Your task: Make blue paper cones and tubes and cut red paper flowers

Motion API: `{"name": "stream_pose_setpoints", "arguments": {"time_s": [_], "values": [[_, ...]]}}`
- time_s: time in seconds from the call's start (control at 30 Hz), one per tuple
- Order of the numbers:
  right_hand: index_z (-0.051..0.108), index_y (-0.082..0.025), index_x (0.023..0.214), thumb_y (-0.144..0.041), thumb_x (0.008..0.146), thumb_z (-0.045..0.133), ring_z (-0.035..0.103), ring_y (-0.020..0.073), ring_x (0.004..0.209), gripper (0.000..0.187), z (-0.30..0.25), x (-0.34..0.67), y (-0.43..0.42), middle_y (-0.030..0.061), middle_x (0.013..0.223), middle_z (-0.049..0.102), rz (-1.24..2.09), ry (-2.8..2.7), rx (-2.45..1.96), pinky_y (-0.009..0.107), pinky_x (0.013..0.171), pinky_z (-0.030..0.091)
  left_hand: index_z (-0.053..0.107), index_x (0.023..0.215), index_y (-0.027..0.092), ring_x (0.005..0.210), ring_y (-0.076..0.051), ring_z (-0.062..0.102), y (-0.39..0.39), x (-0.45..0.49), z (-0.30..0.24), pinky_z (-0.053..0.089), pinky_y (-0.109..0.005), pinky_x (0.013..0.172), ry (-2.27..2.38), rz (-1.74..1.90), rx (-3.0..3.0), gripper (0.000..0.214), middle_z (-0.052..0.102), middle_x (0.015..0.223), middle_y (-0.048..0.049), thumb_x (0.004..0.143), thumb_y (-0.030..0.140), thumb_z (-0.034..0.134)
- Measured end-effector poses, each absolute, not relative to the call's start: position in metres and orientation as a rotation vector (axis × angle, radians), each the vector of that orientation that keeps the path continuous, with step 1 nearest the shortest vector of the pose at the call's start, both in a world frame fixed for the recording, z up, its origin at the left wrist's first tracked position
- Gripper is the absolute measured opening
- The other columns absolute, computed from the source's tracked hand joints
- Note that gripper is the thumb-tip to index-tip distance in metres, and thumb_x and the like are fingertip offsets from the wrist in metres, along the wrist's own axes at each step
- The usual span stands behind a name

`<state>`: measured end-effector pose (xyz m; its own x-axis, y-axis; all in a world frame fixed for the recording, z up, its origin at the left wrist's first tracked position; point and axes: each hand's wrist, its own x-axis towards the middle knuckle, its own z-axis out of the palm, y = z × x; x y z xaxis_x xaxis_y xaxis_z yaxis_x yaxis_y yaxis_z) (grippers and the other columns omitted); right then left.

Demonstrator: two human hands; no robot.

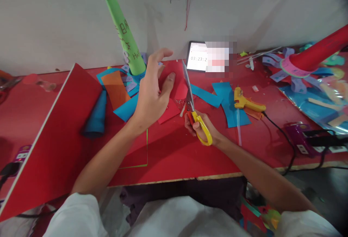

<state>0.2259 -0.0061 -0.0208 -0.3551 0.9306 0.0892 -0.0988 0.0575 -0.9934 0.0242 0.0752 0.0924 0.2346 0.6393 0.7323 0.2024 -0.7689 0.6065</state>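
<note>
My left hand is over the middle of the table, index finger raised and curled. Its thumb presses on a piece of red paper, and its other fingers are mostly hidden behind. In my right hand is a pair of scissors with one yellow and one red handle. The blades point up and away, close to the red paper's right edge. Another red paper piece lies below my left hand. Blue paper strips and an orange paper piece lie around.
A yellow glue gun with a cord lies to the right. Behind stand a green paper cone and a phone showing a timer. A large red board leans at left beside a blue cone. A red cone leans at right.
</note>
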Motion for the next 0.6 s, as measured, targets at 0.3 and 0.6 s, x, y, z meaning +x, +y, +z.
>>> {"name": "stream_pose_setpoints", "arguments": {"time_s": [0.3,0.6], "values": [[0.057,-0.024,0.093,-0.098,0.076,0.062,0.039,0.0086,0.048,0.076,-0.0215,0.226,-0.0058,-0.0068,0.065,0.05,1.448,-1.397,-0.94,0.022,0.041,0.033,0.054,0.145,0.038,0.136,-0.025,0.064,0.0754,0.0251,0.0906,0.055,-0.044,0.116,0.787,1.536,2.125,0.037,0.057,0.151,-0.008,0.11,0.05,0.054],[0.056,-0.024,0.099,-0.092,0.085,0.06,0.043,0.0106,0.053,0.07,-0.0185,0.2221,-0.0037,-0.0032,0.075,0.055,1.423,-1.461,-0.855,0.027,0.048,0.039,0.052,0.15,0.037,0.123,-0.026,0.07,0.0714,0.0269,0.09,0.06,-0.044,0.105,0.851,1.499,2.153,0.042,0.059,0.151,-0.0103,0.11,0.048,0.055]]}}
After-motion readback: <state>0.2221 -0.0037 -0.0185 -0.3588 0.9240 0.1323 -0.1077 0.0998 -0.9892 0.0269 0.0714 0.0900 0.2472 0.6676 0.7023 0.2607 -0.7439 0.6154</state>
